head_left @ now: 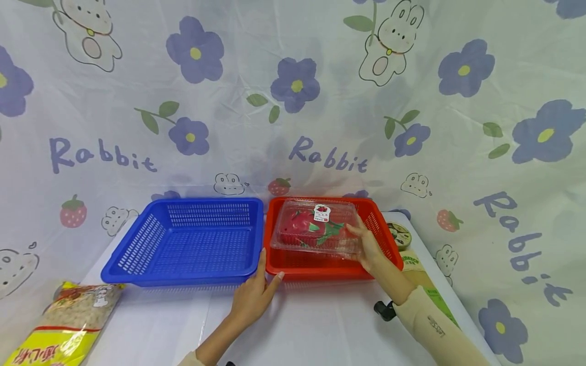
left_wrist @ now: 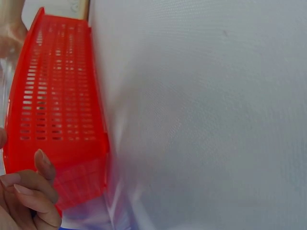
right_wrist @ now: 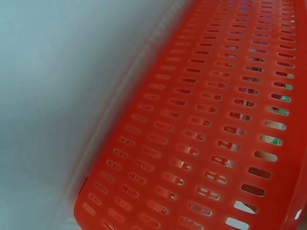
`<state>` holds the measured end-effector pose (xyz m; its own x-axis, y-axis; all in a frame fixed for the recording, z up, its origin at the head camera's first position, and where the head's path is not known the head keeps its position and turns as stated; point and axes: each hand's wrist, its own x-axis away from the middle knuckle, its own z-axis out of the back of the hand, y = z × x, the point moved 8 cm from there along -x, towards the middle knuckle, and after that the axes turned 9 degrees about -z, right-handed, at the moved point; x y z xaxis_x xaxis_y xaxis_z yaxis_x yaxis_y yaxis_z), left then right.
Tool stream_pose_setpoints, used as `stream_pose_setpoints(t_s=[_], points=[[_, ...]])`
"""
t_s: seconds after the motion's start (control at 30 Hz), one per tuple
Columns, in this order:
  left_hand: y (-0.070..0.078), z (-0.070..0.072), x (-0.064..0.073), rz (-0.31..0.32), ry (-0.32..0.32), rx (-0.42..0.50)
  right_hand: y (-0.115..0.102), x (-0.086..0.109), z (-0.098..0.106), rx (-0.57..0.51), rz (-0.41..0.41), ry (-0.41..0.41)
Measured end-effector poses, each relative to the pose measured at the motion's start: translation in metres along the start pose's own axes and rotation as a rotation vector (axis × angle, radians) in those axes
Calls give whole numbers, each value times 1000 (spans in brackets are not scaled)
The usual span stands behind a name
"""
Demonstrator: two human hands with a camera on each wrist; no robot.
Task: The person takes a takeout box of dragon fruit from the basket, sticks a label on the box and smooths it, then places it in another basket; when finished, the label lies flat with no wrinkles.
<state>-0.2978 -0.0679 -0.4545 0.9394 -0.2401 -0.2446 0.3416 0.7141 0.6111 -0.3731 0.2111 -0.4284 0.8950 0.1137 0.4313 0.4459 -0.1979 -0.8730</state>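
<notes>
A clear plastic clamshell box (head_left: 293, 244) with pink-red, green-tipped dragon fruit (head_left: 299, 223) inside lies tilted over the red basket (head_left: 320, 272). My right hand (head_left: 366, 248) grips its right end, thumb on top. In the right wrist view, only the basket's slotted wall (right_wrist: 192, 120) shows clearly, with bits of red and green behind the slots. At the near left corner of the red basket, my left hand (head_left: 253, 297) holds the rim. In the left wrist view, its fingers (left_wrist: 36, 194) are curled below that corner.
A blue basket (head_left: 201, 254) stands left of the red one. A yellow-labelled food bag (head_left: 68, 325) lies front left. Right of the red basket are a round tin (head_left: 399, 235) and a green and brown packet (head_left: 423, 279). A rabbit-print curtain (head_left: 256, 127) hangs behind the table.
</notes>
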Motion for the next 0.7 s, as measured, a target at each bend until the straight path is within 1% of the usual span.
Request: stream_pose_setpoints(t_s=[0.23, 0.4, 0.7], points=[[1, 1, -1, 0, -1, -6, -3, -1, 2, -9, -22, 4], [1, 1, -1, 1, -6, -5, -5, -2, 6, 8, -48, 1], [0, 0, 0, 2, -9, 11, -12, -4, 8, 58, -60, -34]])
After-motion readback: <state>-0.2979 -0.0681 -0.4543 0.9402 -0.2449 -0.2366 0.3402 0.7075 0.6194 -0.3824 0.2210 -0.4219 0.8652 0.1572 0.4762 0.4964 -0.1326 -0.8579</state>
